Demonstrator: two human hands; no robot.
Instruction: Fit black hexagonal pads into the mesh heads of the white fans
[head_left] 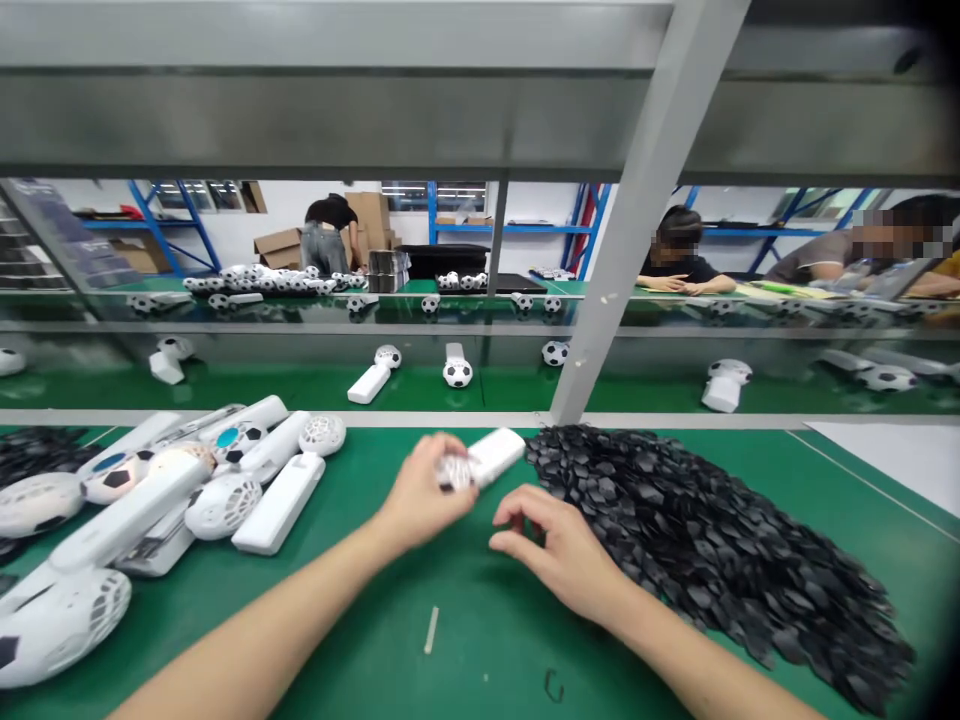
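Note:
My left hand [424, 495] is closed round the football-patterned head of a white handheld fan [499, 456], whose handle points up and to the right over the green table. Part of the round head is hidden by my fingers and blurred. Close by on the right, my right hand [551, 548] has curled fingers with a gap between thumb and forefinger; nothing shows in it. Beside it spreads a large heap of small black flat pieces [697, 530]. At the left, several more white fans [281, 500] lie piled over each other, some with black patches.
A thin pale strip [431, 630] and a small black loop [553, 686] lie on the green table [360, 640]. Beyond a metal post [630, 200], fans rest on a green conveyor belt [315, 385]. A white sheet [900, 460] is at right. Several people work across the belt.

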